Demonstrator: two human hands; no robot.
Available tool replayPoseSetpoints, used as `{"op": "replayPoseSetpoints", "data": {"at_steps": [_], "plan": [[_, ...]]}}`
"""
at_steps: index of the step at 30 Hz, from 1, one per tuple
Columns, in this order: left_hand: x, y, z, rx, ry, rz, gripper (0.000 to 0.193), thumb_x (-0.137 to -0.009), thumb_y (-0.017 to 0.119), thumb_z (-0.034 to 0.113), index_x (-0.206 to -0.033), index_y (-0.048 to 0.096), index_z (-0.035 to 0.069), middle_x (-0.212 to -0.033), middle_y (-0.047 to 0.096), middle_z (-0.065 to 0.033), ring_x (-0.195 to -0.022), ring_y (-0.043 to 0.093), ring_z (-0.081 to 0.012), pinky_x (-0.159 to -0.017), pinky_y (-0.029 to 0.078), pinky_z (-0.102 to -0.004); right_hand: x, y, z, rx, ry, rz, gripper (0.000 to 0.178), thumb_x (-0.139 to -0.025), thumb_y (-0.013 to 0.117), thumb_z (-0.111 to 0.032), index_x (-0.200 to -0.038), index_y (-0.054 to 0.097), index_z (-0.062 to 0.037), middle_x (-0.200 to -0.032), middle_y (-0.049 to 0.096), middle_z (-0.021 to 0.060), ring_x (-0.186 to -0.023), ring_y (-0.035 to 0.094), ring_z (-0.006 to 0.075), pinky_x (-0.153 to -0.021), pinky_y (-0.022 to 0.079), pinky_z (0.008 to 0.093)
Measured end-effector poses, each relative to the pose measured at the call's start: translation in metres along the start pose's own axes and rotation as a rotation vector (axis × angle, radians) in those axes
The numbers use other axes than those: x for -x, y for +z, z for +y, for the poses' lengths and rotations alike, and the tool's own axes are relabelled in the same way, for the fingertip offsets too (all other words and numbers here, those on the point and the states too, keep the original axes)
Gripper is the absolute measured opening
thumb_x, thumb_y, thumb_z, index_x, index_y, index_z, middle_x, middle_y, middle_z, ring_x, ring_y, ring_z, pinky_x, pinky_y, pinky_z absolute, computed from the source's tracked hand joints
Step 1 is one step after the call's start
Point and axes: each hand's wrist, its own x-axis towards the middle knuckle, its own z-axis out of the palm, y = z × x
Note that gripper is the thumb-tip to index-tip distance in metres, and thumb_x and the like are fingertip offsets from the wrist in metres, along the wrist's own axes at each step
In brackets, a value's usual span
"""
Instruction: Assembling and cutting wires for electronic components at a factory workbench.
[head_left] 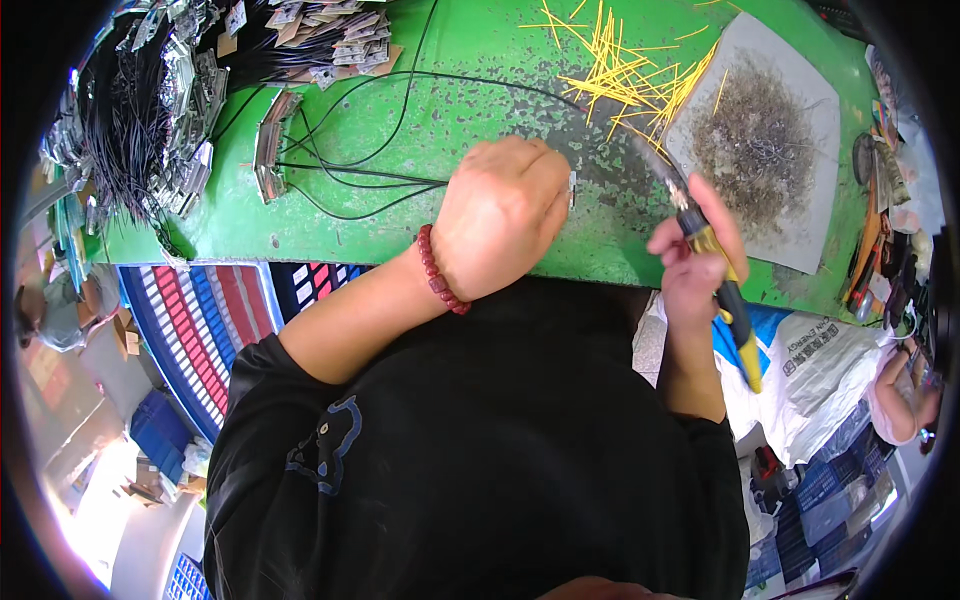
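My left hand (505, 215) is closed, back upward, near the front edge of the green table. Several thin black cables (385, 182) run from the left into its curled fingers. A small pale end peeks out at its right side; the fingertips are hidden underneath. To the left, the cables join a small stack of metal-and-tan connector pieces (270, 148). In my right hand (700, 255) is a yellow-and-black soldering iron (735, 310), held like a pen. Its metal tip points up and left, over the tabletop close to loose yellow strips (630, 70).
A pale sheet (815, 120) with a dark, dirty patch of debris lies at right on the green table (470, 110). Bundled black cables with metal ends (150, 120) pile up at far left, more at the back (335, 45). A white sack (810, 380) stands below right.
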Motion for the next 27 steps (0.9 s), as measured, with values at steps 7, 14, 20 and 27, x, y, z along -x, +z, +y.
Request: {"op": "replayPoseSetpoints", "data": {"at_steps": [7, 14, 20, 27], "plan": [[-0.005, 0.000, -0.001, 0.055, -0.021, 0.007, 0.010, -0.073, 0.065, -0.004, -0.078, 0.057, -0.001, -0.083, 0.060, -0.0138, -0.076, 0.060, -0.0329, -0.067, 0.049, -0.0387, 0.017, -0.011, 0.023, -0.140, -0.024, 0.119, 0.039, -0.084, 0.064, -0.026, -0.103, 0.058, 0.0081, -0.084, 0.059, 0.0092, -0.065, 0.049, 0.0085, -0.056, 0.036, 0.0202], [-0.005, 0.000, -0.001, 0.059, -0.041, 0.007, 0.009, -0.073, 0.065, -0.004, -0.076, 0.057, 0.000, -0.084, 0.062, -0.0135, -0.075, 0.061, -0.0319, -0.066, 0.050, -0.0373, 0.011, -0.004, 0.022, -0.158, -0.051, 0.084, 0.028, -0.082, 0.067, -0.019, -0.092, 0.050, 0.0002, -0.073, 0.051, 0.0061, -0.061, 0.045, 0.0105, -0.053, 0.035, 0.0230], [-0.003, 0.000, 0.000, 0.041, -0.040, 0.018, 0.009, -0.073, 0.065, -0.005, -0.077, 0.057, 0.000, -0.085, 0.062, -0.0119, -0.074, 0.061, -0.0311, -0.065, 0.050, -0.0370, 0.013, -0.003, 0.022, -0.182, -0.071, 0.037, 0.026, -0.081, 0.071, -0.016, -0.091, 0.054, -0.0007, -0.079, 0.055, 0.0055, -0.066, 0.044, 0.0088, -0.059, 0.035, 0.0231], [-0.003, -0.001, -0.002, 0.065, -0.042, -0.001, 0.009, -0.072, 0.065, -0.004, -0.077, 0.058, 0.000, -0.086, 0.063, -0.0121, -0.075, 0.062, -0.0314, -0.066, 0.051, -0.0369, 0.011, -0.003, 0.017, -0.083, -0.074, 0.008, 0.022, -0.078, 0.071, -0.013, -0.088, 0.056, -0.0002, -0.079, 0.055, 0.0062, -0.065, 0.046, 0.0098, -0.058, 0.036, 0.0236]]}}
